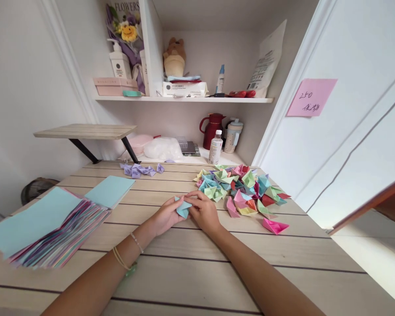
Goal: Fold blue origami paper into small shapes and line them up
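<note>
A small, partly folded piece of light blue paper [183, 208] lies on the wooden table [191, 263] between my two hands. My left hand [165, 216] pinches its left side with closed fingers. My right hand [203, 211] grips its right side, fingers curled over the fold. Just right of my hands lies a heap of several folded paper boats [242, 188] in pink, green, blue, yellow and red. One pink boat [275, 226] sits apart at the heap's near edge.
A thick stack of coloured paper sheets [57, 228] with light blue on top lies at the left. Purple folded pieces [140, 170] sit further back. A small raised shelf [85, 131], a red jug [213, 129], a bottle [216, 147] and a wall shelf [184, 99] stand behind. A pink note [311, 97] hangs on the right wall.
</note>
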A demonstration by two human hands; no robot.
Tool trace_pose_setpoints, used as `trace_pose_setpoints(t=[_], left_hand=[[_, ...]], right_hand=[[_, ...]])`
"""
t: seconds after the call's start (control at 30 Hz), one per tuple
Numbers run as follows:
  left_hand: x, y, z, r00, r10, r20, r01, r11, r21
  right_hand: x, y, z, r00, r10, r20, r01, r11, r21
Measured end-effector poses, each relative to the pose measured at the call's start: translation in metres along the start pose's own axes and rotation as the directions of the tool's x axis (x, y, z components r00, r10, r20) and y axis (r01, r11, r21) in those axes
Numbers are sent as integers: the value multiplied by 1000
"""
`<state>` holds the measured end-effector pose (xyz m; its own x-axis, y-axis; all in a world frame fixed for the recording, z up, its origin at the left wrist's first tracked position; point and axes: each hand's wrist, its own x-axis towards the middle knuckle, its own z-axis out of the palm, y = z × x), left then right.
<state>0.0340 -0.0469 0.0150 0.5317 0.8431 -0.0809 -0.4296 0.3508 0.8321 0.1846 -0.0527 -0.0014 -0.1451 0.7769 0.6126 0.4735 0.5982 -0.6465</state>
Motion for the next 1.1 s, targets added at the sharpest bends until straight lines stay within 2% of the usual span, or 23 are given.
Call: trace_pose_setpoints(t=[0.07, 0.17, 0.23, 0.33, 0.43, 0.57, 0.7, 0.77, 0.87, 1.03, 1.1], left_hand=[[0, 1, -3, 1000, 8, -3, -8, 1000, -1], [1, 5, -7, 999, 34, -6, -34, 999, 20], [2, 7, -9, 998, 54, -15, -54, 998, 39], [4, 10, -10, 994, 105, -24, -104, 994, 41], [3, 9, -8, 987, 156, -36, -154, 986, 58], [1, 5, -1, 978, 206, -31, -200, 969, 144], [1, 3, 2, 965, 259, -36, -244, 942, 229], [1, 3, 2, 969, 244, -47, -226, 944, 240], [3, 4, -2, 978, 192, -81, -168, 955, 244], [6, 9, -15, 965, 183, -186, -129, 954, 271], [6, 12, -18, 969, 167, -181, -108, 949, 298]], right_hand=[[0, -2, -1, 998, -48, 40, 49, 999, -24], [1, -3, -3, 994, -80, 78, 76, 996, 51], [2, -2, -4, 994, -61, 89, 47, 988, 147], [3, 1, -3, 998, 33, 52, -47, 951, 306], [3, 1, 0, 984, 176, 28, -171, 891, 420], [3, 0, 4, 947, 315, 64, -297, 783, 547], [3, 3, 6, 913, 345, 217, -398, 632, 665], [3, 5, 6, 906, 346, 243, -412, 594, 692], [3, 4, 5, 905, 346, 247, -415, 591, 692], [3, -3, 1, 924, 231, 305, -381, 634, 673], [3, -4, 0, 925, 205, 319, -372, 651, 662]])
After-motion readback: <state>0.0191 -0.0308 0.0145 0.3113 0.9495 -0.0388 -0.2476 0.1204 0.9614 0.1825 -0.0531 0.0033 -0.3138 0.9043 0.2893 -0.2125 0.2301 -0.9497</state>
